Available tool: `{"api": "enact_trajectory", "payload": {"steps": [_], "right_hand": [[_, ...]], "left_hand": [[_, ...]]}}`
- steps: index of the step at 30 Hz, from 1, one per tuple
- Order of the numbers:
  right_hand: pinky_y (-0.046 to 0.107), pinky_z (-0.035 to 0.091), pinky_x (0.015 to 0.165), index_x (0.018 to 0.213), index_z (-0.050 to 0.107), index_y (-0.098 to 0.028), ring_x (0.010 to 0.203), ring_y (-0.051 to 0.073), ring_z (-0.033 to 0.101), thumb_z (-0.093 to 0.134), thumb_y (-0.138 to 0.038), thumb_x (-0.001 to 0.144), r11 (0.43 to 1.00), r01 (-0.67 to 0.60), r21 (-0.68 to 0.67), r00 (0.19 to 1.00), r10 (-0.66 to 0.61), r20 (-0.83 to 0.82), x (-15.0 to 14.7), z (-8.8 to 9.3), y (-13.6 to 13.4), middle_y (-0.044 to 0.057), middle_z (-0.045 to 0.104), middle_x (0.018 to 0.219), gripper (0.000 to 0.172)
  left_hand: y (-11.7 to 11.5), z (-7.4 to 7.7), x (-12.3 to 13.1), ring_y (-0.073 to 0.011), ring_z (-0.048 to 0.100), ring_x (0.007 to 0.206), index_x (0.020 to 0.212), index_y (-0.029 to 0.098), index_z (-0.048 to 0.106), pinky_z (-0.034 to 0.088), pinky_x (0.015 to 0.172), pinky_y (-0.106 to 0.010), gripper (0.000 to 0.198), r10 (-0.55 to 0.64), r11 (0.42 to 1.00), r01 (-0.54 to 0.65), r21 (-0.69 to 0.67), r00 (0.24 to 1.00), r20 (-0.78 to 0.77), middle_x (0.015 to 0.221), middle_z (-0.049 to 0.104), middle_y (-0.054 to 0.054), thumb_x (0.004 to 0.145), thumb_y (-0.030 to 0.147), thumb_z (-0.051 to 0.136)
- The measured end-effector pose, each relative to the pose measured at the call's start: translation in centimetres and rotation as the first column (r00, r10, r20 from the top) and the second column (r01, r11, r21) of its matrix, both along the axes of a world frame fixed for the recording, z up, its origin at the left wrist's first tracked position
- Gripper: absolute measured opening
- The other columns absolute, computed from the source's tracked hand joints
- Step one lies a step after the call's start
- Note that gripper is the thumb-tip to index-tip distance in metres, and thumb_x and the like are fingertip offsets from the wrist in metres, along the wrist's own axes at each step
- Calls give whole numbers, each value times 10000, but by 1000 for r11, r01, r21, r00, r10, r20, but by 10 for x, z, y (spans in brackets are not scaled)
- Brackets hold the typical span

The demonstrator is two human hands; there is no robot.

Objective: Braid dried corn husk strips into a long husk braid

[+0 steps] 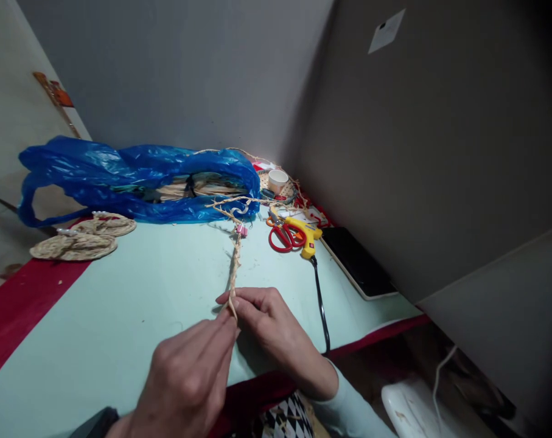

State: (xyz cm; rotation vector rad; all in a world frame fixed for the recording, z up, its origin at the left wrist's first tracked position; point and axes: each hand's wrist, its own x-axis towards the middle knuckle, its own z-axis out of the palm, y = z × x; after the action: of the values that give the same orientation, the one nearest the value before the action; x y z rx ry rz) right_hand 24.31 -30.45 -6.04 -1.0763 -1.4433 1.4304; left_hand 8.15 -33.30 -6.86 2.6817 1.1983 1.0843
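A thin braid of pale dried fibre [235, 255] runs from a small pink piece [242, 230] on the table toward me, pulled fairly straight. Its near end is pinched in the fingers of my left hand [188, 365]. My right hand [271, 322] grips the braid just beyond, thumb and forefinger closed around it. Between the two hands a strand loops out over the fingers. At the far end, loose strands [227, 210] spread out in front of a blue plastic bag.
The blue plastic bag [88, 176] holds more dried fibre. Two small woven sandals [75, 246] lie at left. Red-handled scissors [281, 238], a yellow glue gun [307, 234] with a black cord, and a dark tablet [358, 258] lie at right. A roll of tape [278, 179] sits behind.
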Motion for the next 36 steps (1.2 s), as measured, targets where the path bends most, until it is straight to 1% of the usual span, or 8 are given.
{"api": "enact_trajectory", "payload": {"steps": [4, 8, 12, 16, 19, 26, 32, 36], "right_hand": [[239, 433, 658, 954, 728, -110, 666, 127, 537, 568, -318, 948, 988, -86, -129, 989, 69, -129, 6, 5, -1, 64, 712, 829, 263], [239, 452, 712, 864, 696, -130, 702, 132, 564, 573, -293, 949, 992, -58, -108, 986, 40, -162, 8, 5, -2, 34, 680, 763, 222], [190, 345, 562, 824, 651, -147, 589, 92, 434, 543, -270, 967, 985, -91, -144, 970, 55, -238, 9, 0, -5, 7, 628, 738, 217], [195, 351, 568, 706, 562, -172, 536, 90, 373, 465, -268, 1006, 981, -165, -101, 952, 132, -275, 8, -5, -6, -30, 509, 645, 330], [228, 443, 699, 718, 556, -186, 641, 122, 517, 455, -288, 1019, 992, -125, -1, 983, 123, -133, 10, -6, -6, -11, 565, 680, 333], [252, 469, 758, 883, 630, -182, 722, 150, 646, 387, -212, 1048, 974, -88, 210, 957, 24, 289, 21, 11, -13, 7, 680, 711, 294], [307, 310, 506, 836, 581, -180, 544, 195, 557, 461, -141, 984, 849, -90, 521, 491, -417, 765, 7, 2, -34, 57, 637, 678, 195], [292, 339, 481, 961, 601, -147, 550, 187, 556, 392, -37, 954, 678, -205, 706, 421, -591, 689, -14, -13, -42, 77, 624, 688, 236]], "left_hand": [[-4, -7, 4, -268, 745, 793, 1073, 159, 774, 559, 708, -335, 390, -72, 994, 85, 65, 980, -187, 910, 812, -140, 889, 65, 444], [10, 14, -8, -214, 629, 626, 685, 244, 723, 469, 591, -313, 337, -52, 945, 67, -319, 997, 57, 648, 693, -31, 950, 326, 532], [35, 31, -17, -196, 602, 702, 827, 263, 711, 430, 658, -297, 299, 315, 687, -10, -726, 905, 286, 730, 666, 13, 898, 529, 596], [46, 19, -2, -161, 615, 699, 1081, 217, 670, 451, 635, -250, 336, 308, 302, 400, -865, 818, 486, 753, 668, 6, 879, 485, 649], [46, 6, 10, -68, 311, 418, 1062, 157, 653, 185, 419, -198, 421, 331, 183, 469, -864, 798, 504, 525, 556, 53, 851, 522, 660], [46, 5, 11, -43, 239, 381, 1064, 140, 678, 105, 398, -222, 449, 343, 195, 437, -878, 808, 479, 515, 534, 56, 808, 508, 695], [43, 6, 10, -101, 415, 500, 552, 167, 653, 319, 495, -236, 364, 359, 380, 253, -890, 846, 394, 517, 533, 28, 772, 450, 720], [41, 5, 11, -208, 593, 747, 689, 194, 783, 453, 714, -300, 161, 397, 398, 258, -880, 816, 419, 699, 720, -24, 723, 348, 750]]}}
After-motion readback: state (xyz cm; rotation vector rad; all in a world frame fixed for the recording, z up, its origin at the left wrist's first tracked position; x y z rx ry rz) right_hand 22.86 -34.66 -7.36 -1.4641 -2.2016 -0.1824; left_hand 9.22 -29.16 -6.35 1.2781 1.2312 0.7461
